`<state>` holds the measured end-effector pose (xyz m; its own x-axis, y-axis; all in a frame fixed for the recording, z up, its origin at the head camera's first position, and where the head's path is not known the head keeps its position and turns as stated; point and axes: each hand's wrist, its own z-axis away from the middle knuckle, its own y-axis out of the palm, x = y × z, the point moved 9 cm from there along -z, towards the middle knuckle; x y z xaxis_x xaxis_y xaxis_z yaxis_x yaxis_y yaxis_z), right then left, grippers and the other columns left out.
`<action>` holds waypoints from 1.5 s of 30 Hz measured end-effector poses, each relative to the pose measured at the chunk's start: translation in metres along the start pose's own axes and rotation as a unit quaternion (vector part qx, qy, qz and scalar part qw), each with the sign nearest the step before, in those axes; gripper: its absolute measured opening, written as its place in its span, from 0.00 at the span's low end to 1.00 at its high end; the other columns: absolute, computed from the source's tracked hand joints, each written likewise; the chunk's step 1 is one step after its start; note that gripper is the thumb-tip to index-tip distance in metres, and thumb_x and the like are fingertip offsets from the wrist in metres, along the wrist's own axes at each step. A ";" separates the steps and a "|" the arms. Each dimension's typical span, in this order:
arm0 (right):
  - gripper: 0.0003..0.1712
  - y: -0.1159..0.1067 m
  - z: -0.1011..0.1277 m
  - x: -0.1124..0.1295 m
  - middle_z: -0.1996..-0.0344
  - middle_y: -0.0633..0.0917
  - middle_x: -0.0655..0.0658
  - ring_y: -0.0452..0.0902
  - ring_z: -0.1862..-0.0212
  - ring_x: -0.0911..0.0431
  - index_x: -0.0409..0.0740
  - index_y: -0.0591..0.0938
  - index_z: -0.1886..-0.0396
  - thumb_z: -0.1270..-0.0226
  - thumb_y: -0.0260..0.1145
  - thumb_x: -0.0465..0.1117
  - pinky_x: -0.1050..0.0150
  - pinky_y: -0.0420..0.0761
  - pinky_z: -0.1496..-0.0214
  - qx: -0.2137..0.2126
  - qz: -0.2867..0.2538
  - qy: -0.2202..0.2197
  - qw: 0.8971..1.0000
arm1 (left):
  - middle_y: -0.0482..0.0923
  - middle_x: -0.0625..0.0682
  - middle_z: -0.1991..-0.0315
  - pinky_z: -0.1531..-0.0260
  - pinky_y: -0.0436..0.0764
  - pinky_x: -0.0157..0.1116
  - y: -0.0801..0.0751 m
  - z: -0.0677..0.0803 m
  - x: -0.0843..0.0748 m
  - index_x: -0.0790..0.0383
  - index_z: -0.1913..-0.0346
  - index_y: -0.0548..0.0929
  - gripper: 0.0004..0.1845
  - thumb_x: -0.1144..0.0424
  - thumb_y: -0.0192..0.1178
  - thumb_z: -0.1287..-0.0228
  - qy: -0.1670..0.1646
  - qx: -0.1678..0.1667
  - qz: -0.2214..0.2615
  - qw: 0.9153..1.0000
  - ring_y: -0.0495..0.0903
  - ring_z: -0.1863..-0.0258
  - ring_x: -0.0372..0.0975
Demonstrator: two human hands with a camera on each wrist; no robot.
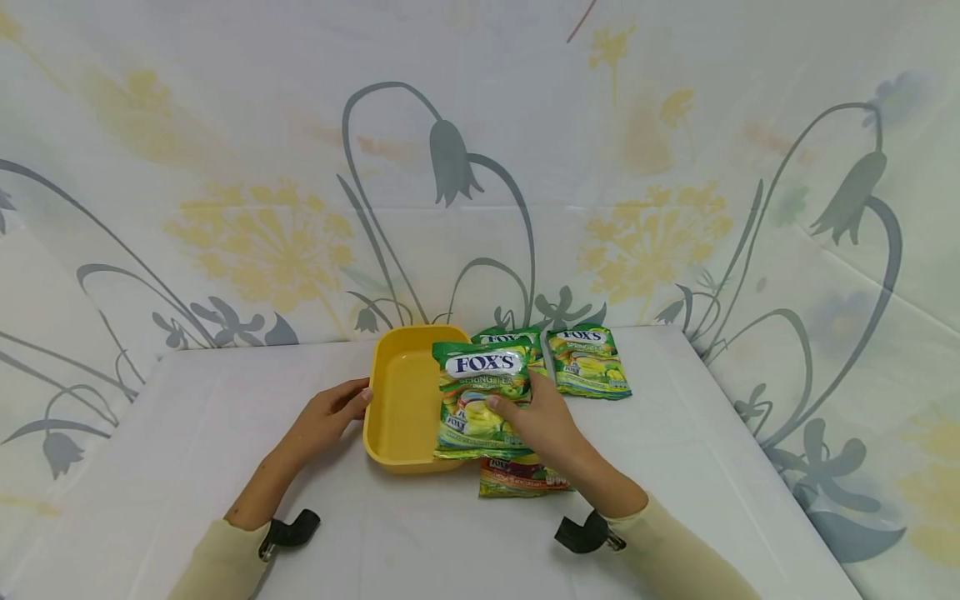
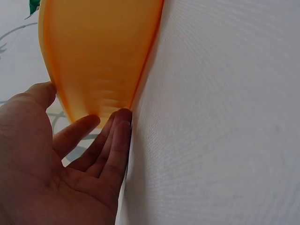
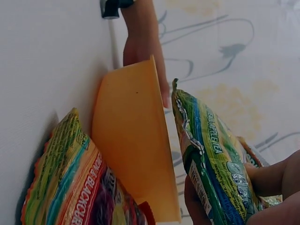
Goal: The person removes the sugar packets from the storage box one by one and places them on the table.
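Sweets in a green packet (image 1: 482, 398) hang over the right half of the yellow tub (image 1: 397, 408), pinched at the lower edge by the right hand (image 1: 542, 421), thumb on the printed face and fingers behind it. The left hand (image 1: 327, 414) lies flat and relaxed on the white table (image 1: 187, 450), its fingertips (image 2: 123, 123) touching the tub's left wall near the base; it grasps nothing and only braces the tub. The step looks like lowering the packet into the tub, and doing it well probably means keeping that brace steady, since the light tub could slide on the smooth cloth when the packet lands. The packet is wider than the gap it hovers over and overhangs the right rim, so I judge it should shift leftward and tilt flatter before release, or it may catch the rim and tip out. A red and yellow packet (image 1: 521, 477) lies on the table just under the right wrist, touching the tub's near right corner; the wrist should stay lifted so as not to drag it. Two more green packets (image 1: 589, 361) lie behind, near the tub's far right corner.
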<state>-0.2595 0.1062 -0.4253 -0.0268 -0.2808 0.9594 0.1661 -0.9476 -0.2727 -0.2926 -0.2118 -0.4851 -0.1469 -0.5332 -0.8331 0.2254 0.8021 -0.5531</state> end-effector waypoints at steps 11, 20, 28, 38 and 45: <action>0.27 -0.028 0.007 -0.008 0.44 0.86 0.35 0.89 0.50 0.50 0.34 0.72 0.29 0.21 0.66 0.38 0.59 0.90 0.50 0.008 -0.047 0.004 0.999 | 0.79 0.64 0.32 0.37 0.83 0.52 0.000 0.001 -0.002 0.68 0.22 0.70 0.33 0.46 0.52 0.15 -0.006 0.001 0.005 1.000 0.89 0.48 0.47; 0.28 -0.048 0.015 -0.016 0.44 0.86 0.33 0.88 0.50 0.50 0.31 0.71 0.28 0.20 0.66 0.39 0.59 0.90 0.50 0.003 -0.040 0.008 0.999 | 0.78 0.64 0.30 0.38 0.84 0.50 0.000 0.003 -0.003 0.67 0.22 0.70 0.34 0.45 0.52 0.16 -0.013 -0.001 0.012 1.000 0.88 0.46 0.48; 0.28 -0.068 0.020 -0.032 0.44 0.86 0.33 0.89 0.51 0.51 0.30 0.70 0.28 0.21 0.66 0.36 0.60 0.90 0.51 -0.001 -0.046 0.022 0.999 | 0.78 0.65 0.30 0.39 0.85 0.50 0.002 0.003 -0.005 0.68 0.22 0.69 0.33 0.46 0.52 0.15 -0.009 0.003 0.016 1.000 0.88 0.46 0.48; 0.32 -0.099 0.025 -0.056 0.48 0.87 0.37 0.88 0.53 0.55 0.27 0.67 0.27 0.21 0.66 0.39 0.63 0.89 0.53 -0.013 -0.052 0.061 0.997 | 0.78 0.65 0.30 0.39 0.85 0.49 0.001 0.002 -0.005 0.68 0.22 0.69 0.33 0.47 0.52 0.15 -0.004 0.002 0.012 1.000 0.88 0.46 0.48; 0.32 -0.121 0.029 -0.070 0.53 0.89 0.41 0.89 0.55 0.55 0.25 0.67 0.28 0.21 0.65 0.39 0.62 0.90 0.54 -0.016 -0.046 0.084 0.995 | 0.78 0.64 0.30 0.39 0.85 0.48 0.002 0.001 0.000 0.67 0.22 0.70 0.34 0.44 0.51 0.15 -0.006 0.000 0.005 1.000 0.88 0.46 0.48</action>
<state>-0.2490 0.2449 -0.4570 -0.2047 -0.2122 0.9556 0.1242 -0.9740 -0.1897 -0.2908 -0.2107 -0.4855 -0.1331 -0.5287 -0.8383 0.2271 0.8071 -0.5450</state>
